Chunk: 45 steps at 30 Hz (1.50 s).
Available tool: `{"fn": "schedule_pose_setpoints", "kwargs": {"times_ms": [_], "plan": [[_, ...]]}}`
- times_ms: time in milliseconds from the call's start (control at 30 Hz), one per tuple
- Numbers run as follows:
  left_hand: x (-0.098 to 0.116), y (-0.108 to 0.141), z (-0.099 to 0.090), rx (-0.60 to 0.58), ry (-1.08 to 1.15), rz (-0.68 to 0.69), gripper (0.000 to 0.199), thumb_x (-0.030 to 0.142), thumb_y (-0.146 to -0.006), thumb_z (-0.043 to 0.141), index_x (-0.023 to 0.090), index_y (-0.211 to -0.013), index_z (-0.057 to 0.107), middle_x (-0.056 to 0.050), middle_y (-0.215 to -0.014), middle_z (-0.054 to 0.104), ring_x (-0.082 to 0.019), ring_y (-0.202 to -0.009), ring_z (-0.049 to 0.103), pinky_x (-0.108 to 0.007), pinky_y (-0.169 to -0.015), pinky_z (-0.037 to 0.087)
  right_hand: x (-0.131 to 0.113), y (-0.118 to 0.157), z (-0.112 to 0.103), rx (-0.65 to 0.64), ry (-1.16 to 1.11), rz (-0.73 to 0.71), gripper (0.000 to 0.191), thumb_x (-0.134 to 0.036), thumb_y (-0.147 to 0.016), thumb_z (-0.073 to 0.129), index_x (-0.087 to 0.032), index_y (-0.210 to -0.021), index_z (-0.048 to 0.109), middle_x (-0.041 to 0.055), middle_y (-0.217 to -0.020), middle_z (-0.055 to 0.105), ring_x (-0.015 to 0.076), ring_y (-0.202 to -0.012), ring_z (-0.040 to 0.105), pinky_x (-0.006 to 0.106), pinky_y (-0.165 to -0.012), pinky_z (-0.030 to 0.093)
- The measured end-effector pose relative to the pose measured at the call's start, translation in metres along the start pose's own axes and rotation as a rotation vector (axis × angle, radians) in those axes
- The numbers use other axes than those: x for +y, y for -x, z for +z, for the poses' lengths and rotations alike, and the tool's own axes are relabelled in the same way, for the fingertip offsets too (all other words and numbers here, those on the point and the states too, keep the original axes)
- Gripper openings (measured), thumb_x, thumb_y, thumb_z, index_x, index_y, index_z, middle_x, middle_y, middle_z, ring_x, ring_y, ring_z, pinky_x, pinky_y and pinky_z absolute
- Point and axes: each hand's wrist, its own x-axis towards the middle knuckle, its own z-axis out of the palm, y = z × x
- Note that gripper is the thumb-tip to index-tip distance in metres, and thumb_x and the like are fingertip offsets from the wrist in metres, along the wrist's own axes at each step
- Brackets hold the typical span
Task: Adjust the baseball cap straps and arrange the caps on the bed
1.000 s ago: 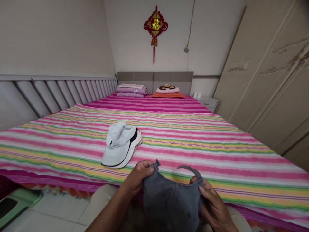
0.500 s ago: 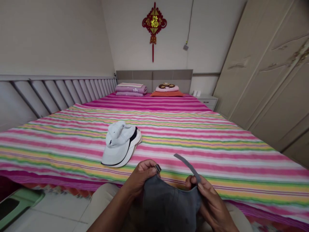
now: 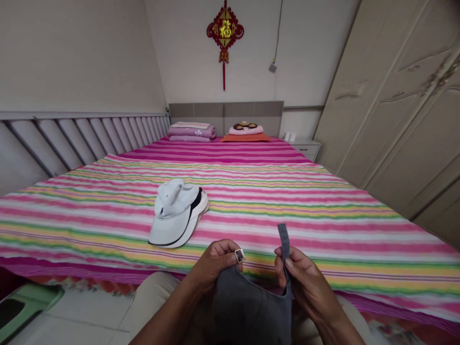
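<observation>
A dark grey cap [image 3: 253, 306] is held between my two hands above my lap, its back opening facing up. My left hand [image 3: 215, 263] pinches the cap's edge beside a small metal buckle [image 3: 239, 256]. In the fingers of my right hand [image 3: 305, 273] is the cap's grey strap [image 3: 283, 239], its free end pointing up. Strap and buckle are apart. Ahead and to the left, two white caps [image 3: 174, 211] lie stacked on the bed, the upper one with a dark edge. The grey cap's lower part runs out of view.
The striped bedspread [image 3: 323, 230] spreads in front of me. Folded purple bedding [image 3: 192, 132] and an orange-and-pink pile [image 3: 246, 134] lie by the headboard [image 3: 251, 110]. A green stool [image 3: 32, 306] stands at lower left, a wardrobe [image 3: 391, 105] at right.
My right hand has moved slightly left, closer to my left hand, and the strap has swung from leaning left to nearly upright. The buckle has turned more toward me. The view has shifted slightly.
</observation>
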Motion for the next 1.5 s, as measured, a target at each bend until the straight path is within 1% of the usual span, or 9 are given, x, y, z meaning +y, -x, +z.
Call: {"fn": "schedule_pose_setpoints", "kwargs": {"times_ms": [133,300,433,600,700,867,1000,1167,1500], "plan": [[-0.003,-0.002,0.006,-0.028,-0.005,-0.016,0.021,0.028,-0.061,0.072,0.012,-0.068,0.060,-0.002,-0.054,0.061,-0.005,-0.042,0.047,-0.015,-0.041,0.033,0.001,-0.009,0.004,-0.035,0.067,0.005,0.019,-0.036,-0.075,0.061,-0.017,-0.080,0.061,-0.0045,-0.050,0.051,0.0035,-0.037,0.034,0.018,-0.040,0.023],[-0.007,-0.004,0.009,-0.073,0.025,-0.042,0.019,0.026,-0.063,0.070,0.012,-0.071,0.059,-0.001,-0.055,0.061,-0.004,-0.039,0.046,-0.014,-0.039,0.032,0.003,-0.014,0.015,-0.067,0.157,0.031,0.024,-0.039,-0.075,0.059,-0.015,-0.078,0.060,-0.0027,-0.056,0.054,0.0026,-0.038,0.034,0.018,-0.041,0.022],[-0.009,-0.004,0.011,-0.072,0.068,-0.037,0.017,0.023,-0.064,0.070,0.012,-0.071,0.059,-0.002,-0.055,0.061,-0.005,-0.040,0.048,-0.014,-0.040,0.034,0.005,-0.014,0.019,-0.073,0.204,0.070,0.028,-0.043,-0.079,0.053,-0.015,-0.078,0.057,-0.0078,-0.036,0.042,0.0038,-0.031,0.024,0.019,-0.037,0.014],[-0.013,-0.006,0.011,-0.101,0.168,-0.033,0.019,0.021,-0.062,0.072,0.012,-0.073,0.059,-0.002,-0.055,0.063,-0.008,-0.044,0.053,-0.014,-0.042,0.037,0.007,-0.015,0.020,-0.121,0.150,0.083,0.028,-0.042,-0.073,0.060,-0.015,-0.068,0.055,-0.0018,-0.055,0.056,0.0028,-0.035,0.030,0.018,-0.037,0.015],[-0.018,-0.009,0.011,-0.123,0.219,-0.024,0.020,0.020,-0.062,0.072,0.013,-0.075,0.058,-0.002,-0.055,0.064,-0.008,-0.045,0.054,-0.014,-0.042,0.038,0.012,-0.016,0.023,-0.132,0.123,0.148,0.028,-0.042,-0.072,0.061,-0.015,-0.069,0.054,-0.0053,-0.045,0.050,0.0023,-0.032,0.020,0.018,-0.035,0.009],[-0.024,-0.011,0.012,-0.147,0.263,-0.012,0.020,0.019,-0.063,0.071,0.013,-0.076,0.058,-0.002,-0.056,0.064,-0.009,-0.048,0.057,-0.016,-0.048,0.041,0.025,-0.016,0.025,-0.124,-0.018,0.218,0.029,-0.042,-0.074,0.060,-0.016,-0.064,0.050,-0.0085,-0.035,0.042,0.0028,-0.029,0.020,0.018,-0.034,0.013],[-0.026,-0.012,0.010,-0.091,0.261,-0.011,0.020,0.019,-0.061,0.072,0.012,-0.075,0.059,-0.003,-0.059,0.065,-0.011,-0.055,0.060,-0.020,-0.055,0.044,0.032,-0.019,0.024,-0.103,-0.112,0.231,0.027,-0.037,-0.069,0.065,-0.015,-0.064,0.051,-0.0058,-0.044,0.051,0.0006,-0.030,0.021,0.017,-0.033,0.014],[-0.031,-0.013,0.006,0.002,0.288,-0.033,0.024,0.019,-0.055,0.076,0.013,-0.072,0.060,-0.003,-0.064,0.067,-0.013,-0.055,0.061,-0.022,-0.055,0.045,0.038,-0.022,0.023,-0.067,-0.176,0.255,0.025,-0.034,-0.066,0.069,-0.016,-0.069,0.051,-0.0108,-0.040,0.042,-0.0002,-0.028,0.017,0.015,-0.031,0.012],[-0.042,-0.017,0.001,-0.011,0.399,-0.017,0.021,0.016,-0.056,0.075,0.014,-0.069,0.058,0.001,-0.058,0.065,-0.009,-0.050,0.059,-0.017,-0.050,0.043,0.045,-0.021,0.023,-0.108,-0.209,0.321,0.035,-0.040,-0.063,0.069,-0.017,-0.054,0.045,-0.0115,-0.031,0.032,-0.0003,-0.026,0.014,0.015,-0.028,0.011]]}}
